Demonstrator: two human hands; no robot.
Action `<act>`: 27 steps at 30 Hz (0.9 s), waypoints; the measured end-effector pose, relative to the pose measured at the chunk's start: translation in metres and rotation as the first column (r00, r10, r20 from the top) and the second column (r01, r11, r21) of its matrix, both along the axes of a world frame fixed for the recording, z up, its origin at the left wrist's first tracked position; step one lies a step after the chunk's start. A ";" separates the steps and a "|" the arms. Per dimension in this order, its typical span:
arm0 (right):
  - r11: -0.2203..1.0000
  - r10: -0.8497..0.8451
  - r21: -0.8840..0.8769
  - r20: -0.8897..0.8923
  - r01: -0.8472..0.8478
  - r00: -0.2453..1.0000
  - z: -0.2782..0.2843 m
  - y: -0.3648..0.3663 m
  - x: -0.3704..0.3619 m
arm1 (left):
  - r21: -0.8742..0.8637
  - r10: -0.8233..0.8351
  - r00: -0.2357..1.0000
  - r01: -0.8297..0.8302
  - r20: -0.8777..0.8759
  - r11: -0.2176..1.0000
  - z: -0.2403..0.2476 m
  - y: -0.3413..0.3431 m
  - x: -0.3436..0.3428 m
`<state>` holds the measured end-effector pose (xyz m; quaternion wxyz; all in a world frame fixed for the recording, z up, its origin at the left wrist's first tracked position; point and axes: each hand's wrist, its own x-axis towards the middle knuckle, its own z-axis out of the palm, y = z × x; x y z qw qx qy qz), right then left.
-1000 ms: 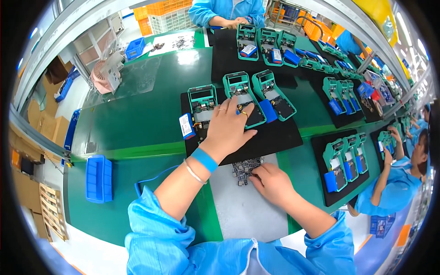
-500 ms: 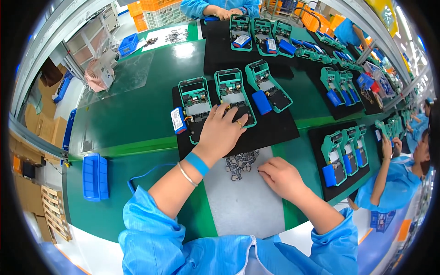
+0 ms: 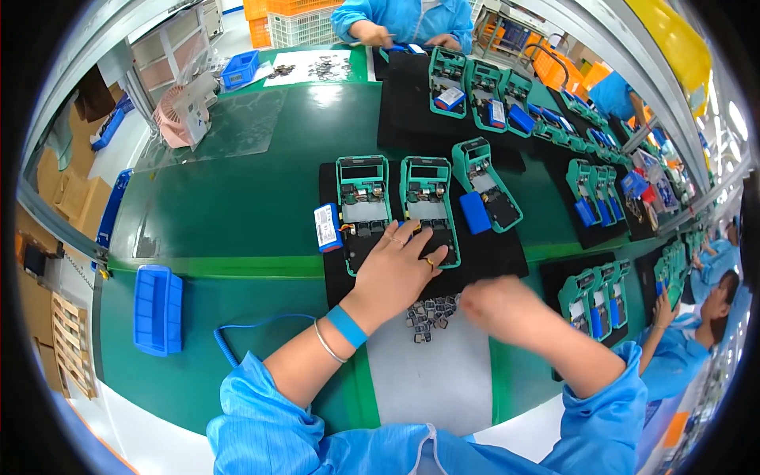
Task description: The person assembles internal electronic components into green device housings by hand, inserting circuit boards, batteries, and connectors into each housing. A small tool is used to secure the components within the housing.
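Note:
My left hand [image 3: 393,267] lies with spread fingers on the lower half of a green-framed device housing [image 3: 427,190], the middle one of three on a black mat. Some blue shows under its fingertips; what it is stays hidden. My right hand [image 3: 500,307] is over the mat's near edge, smeared by motion, so its fingers and anything in them are unclear. Just left of it, small dark square parts [image 3: 427,318] lie in a loose heap on a grey sheet [image 3: 431,376]. The left housing [image 3: 362,190] has a blue battery [image 3: 326,227] beside it; the right housing [image 3: 495,194] has another [image 3: 475,212].
A blue bin [image 3: 158,309] stands at the table's left, near a coiled blue cord [image 3: 226,346]. A pink fan [image 3: 180,119] is at the far left. More housings [image 3: 449,83] line the far side, where a co-worker's hands [image 3: 372,34] are busy; others work at the right.
My right hand has lifted from beside the small parts toward the mat and housings. My left hand remains on the middle housing. The whole view has shifted slightly.

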<state>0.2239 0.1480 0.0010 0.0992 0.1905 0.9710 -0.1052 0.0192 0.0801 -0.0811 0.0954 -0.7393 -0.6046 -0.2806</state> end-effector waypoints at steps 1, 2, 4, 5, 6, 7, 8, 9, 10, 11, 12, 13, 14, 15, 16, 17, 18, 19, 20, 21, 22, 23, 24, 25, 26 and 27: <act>1.000 -0.002 0.008 -0.208 0.004 0.978 0.005 0.014 -0.009 | 0.011 0.020 1.000 -0.020 0.008 1.000 0.000 -0.001 -0.001; 0.995 -0.075 -0.084 -0.361 0.047 0.930 0.012 0.024 -0.027 | 0.003 0.039 0.999 -0.039 0.009 0.999 -0.004 -0.004 -0.004; 0.995 -0.097 -0.049 -0.563 0.084 0.821 0.001 0.045 -0.054 | 0.026 0.084 0.996 -0.085 0.008 0.996 -0.009 0.000 -0.004; 0.996 -0.056 0.015 -0.640 0.086 0.766 -0.008 0.059 -0.064 | 0.016 0.068 0.997 -0.069 0.023 0.998 -0.007 0.001 -0.006; 0.986 0.065 0.156 -0.673 0.055 0.737 -0.022 0.074 -0.072 | 0.010 0.057 0.998 -0.057 0.031 0.998 -0.007 0.003 -0.007; 0.985 0.071 0.165 -0.667 0.053 0.742 -0.031 0.083 -0.076 | 0.005 0.046 0.998 -0.046 0.037 0.999 -0.008 0.005 -0.007; 0.957 0.162 0.288 -0.630 0.035 0.759 -0.041 0.090 -0.084 | -0.001 0.046 0.998 -0.046 0.043 0.999 -0.010 0.004 -0.009; 0.913 0.248 0.407 -0.583 0.014 0.774 -0.048 0.095 -0.090 | 0.004 0.046 0.998 -0.047 0.045 0.999 -0.013 0.004 -0.011; 0.896 0.277 0.445 -0.571 0.007 0.773 -0.053 0.099 -0.094 | 0.011 0.046 0.998 -0.047 0.046 0.999 -0.015 0.005 -0.012; 0.896 0.284 0.443 -0.569 -0.003 0.772 -0.055 0.100 -0.099 | 0.014 0.044 0.998 -0.045 0.055 0.999 -0.018 0.004 -0.013; 0.889 0.283 0.457 -0.549 -0.001 0.786 -0.058 0.101 -0.102 | 0.013 0.053 0.997 -0.054 0.058 0.998 -0.019 0.003 -0.015; 0.882 0.282 0.472 -0.529 0.001 0.800 -0.059 0.102 -0.105 | 0.022 0.053 0.997 -0.054 0.051 0.998 -0.020 0.003 -0.016; 0.874 0.293 0.486 -0.529 0.001 0.796 -0.062 0.102 -0.107 | 0.029 0.053 0.998 -0.054 0.045 0.998 -0.021 0.003 -0.017; 0.875 0.298 0.485 -0.527 -0.006 0.796 -0.063 0.103 -0.108 | 0.042 0.043 0.997 -0.046 0.056 0.998 -0.022 0.002 -0.018; 0.871 0.303 0.491 -0.509 -0.018 0.805 -0.064 0.104 -0.109 | 0.040 0.050 0.997 -0.052 0.059 0.998 -0.022 0.002 -0.019; 0.866 0.307 0.499 -0.490 -0.026 0.816 -0.064 0.104 -0.110 | 0.040 0.044 0.997 -0.047 0.058 0.998 -0.022 0.002 -0.019; 0.866 0.309 0.499 -0.489 -0.029 0.816 -0.064 0.105 -0.111 | 0.041 0.039 0.998 -0.041 0.056 0.998 -0.022 0.002 -0.020; 0.861 0.318 0.507 -0.482 -0.036 0.816 -0.064 0.105 -0.112 | 0.042 0.040 0.998 -0.043 0.058 0.998 -0.022 0.002 -0.020; 0.857 0.328 0.513 -0.477 -0.045 0.815 -0.064 0.105 -0.113 | 0.043 0.038 0.997 -0.041 0.064 0.998 -0.022 0.001 -0.021; 0.857 0.330 0.513 -0.477 -0.048 0.815 -0.064 0.105 -0.114 | 0.045 0.035 0.997 -0.038 0.069 0.998 -0.023 0.000 -0.021; 0.858 0.337 0.508 -0.461 -0.067 0.821 -0.064 0.105 -0.114 | 0.045 0.037 0.997 -0.040 0.069 0.998 -0.023 0.000 -0.021; 0.859 0.344 0.504 -0.445 -0.086 0.827 -0.063 0.105 -0.113 | 0.046 0.038 0.997 -0.041 0.069 0.998 -0.023 0.000 -0.021; 0.859 0.344 0.505 -0.444 -0.086 0.827 -0.063 0.105 -0.113 | 0.048 0.038 0.997 -0.041 0.068 0.998 -0.023 0.000 -0.021; 0.853 0.355 0.513 -0.439 -0.094 0.826 -0.063 0.105 -0.113 | 0.048 0.037 0.997 -0.041 0.068 0.998 -0.023 0.000 -0.021; 0.847 0.367 0.522 -0.432 -0.104 0.824 -0.063 0.105 -0.112 | 0.049 0.038 0.997 -0.041 0.069 0.998 -0.023 0.001 -0.021; 0.847 0.367 0.522 -0.431 -0.103 0.824 -0.062 0.105 -0.112 | 0.050 0.038 0.997 -0.041 0.069 0.998 -0.023 0.001 -0.020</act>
